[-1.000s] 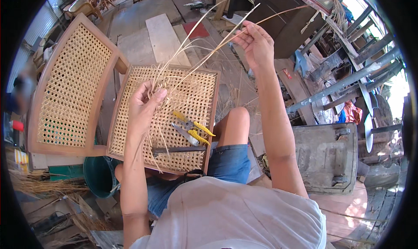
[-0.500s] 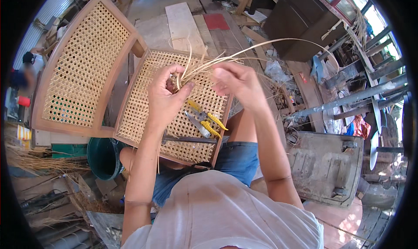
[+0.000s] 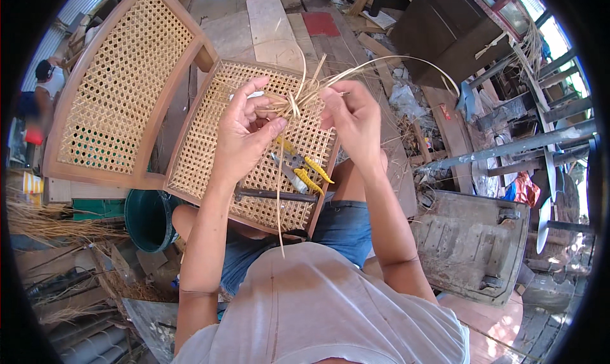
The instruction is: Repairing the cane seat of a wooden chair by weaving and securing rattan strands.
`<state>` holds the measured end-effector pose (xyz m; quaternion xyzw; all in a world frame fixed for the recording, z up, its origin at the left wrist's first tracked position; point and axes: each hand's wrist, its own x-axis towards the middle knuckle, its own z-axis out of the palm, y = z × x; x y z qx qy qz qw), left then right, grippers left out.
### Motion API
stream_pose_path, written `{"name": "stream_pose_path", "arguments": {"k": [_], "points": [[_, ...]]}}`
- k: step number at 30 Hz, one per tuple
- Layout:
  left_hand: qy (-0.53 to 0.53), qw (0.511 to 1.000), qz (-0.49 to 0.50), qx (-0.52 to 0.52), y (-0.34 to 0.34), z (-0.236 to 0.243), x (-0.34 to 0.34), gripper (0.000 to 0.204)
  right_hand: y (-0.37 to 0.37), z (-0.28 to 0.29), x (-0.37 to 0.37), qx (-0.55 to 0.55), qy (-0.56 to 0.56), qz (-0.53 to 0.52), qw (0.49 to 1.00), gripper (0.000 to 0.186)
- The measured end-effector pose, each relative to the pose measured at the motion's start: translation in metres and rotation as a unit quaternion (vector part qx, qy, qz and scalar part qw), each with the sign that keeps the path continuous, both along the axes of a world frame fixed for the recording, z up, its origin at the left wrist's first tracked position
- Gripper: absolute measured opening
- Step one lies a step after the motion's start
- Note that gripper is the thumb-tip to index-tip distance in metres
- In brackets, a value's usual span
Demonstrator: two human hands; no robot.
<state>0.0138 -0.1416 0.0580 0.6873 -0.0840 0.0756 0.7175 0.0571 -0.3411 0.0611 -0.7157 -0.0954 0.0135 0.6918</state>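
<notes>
1. Woven cane seat panel (image 3: 210, 148) in a wooden frame lies on the lap, under both hands.
2. Second cane panel (image 3: 114, 90) leans to the left hand's left.
3. Green bucket (image 3: 149, 218) sits below the left forearm.
4. Left hand (image 3: 244, 135) is pinched closed on the cane strands (image 3: 298, 100).
5. Right hand (image 3: 352, 119) grips the same strands, just beside the left.
6. Yellow-handled pliers (image 3: 305, 170) rest on the seat panel beneath the hands.

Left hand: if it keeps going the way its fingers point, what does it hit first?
Most likely the bundle of cane strips it already pinches, then the right hand just across from the left hand. Depth is unclear; the woven cane panel lies below, not in that line.
</notes>
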Motion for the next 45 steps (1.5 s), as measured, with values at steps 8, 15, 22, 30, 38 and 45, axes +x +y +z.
{"name": "stream_pose_path", "arguments": {"k": [8, 15, 22, 30, 38, 45], "points": [[-0.032, 0.994, 0.035, 0.101, -0.012, 0.001, -0.003, 0.064, 0.002, 0.01, 0.006, -0.142, -0.129, -0.064, 0.979, 0.019], [-0.139, 0.925, 0.1, 0.339, -0.019, 0.003, -0.012, 0.064, 0.004, -0.023, 0.027, 0.036, -0.021, -0.012, 0.999, 0.017], [-0.119, 0.964, 0.095, 0.218, -0.021, -0.006, -0.019, 0.076, 0.003, -0.032, 0.025, 0.365, 0.158, 0.08, 0.914, 0.007], [0.012, 0.998, 0.052, -0.032, 0.003, -0.02, -0.023, 0.057, 0.003, -0.033, 0.028, 0.348, 0.115, 0.069, 0.928, 0.007], [0.012, 0.998, 0.054, -0.038, -0.001, -0.024, -0.013, 0.051, 0.007, -0.031, 0.023, 0.264, 0.087, 0.08, 0.957, 0.01], [0.065, 0.992, 0.06, -0.09, -0.001, -0.029, 0.001, 0.044, 0.014, -0.033, 0.016, 0.126, 0.035, 0.111, 0.985, 0.008]]}}
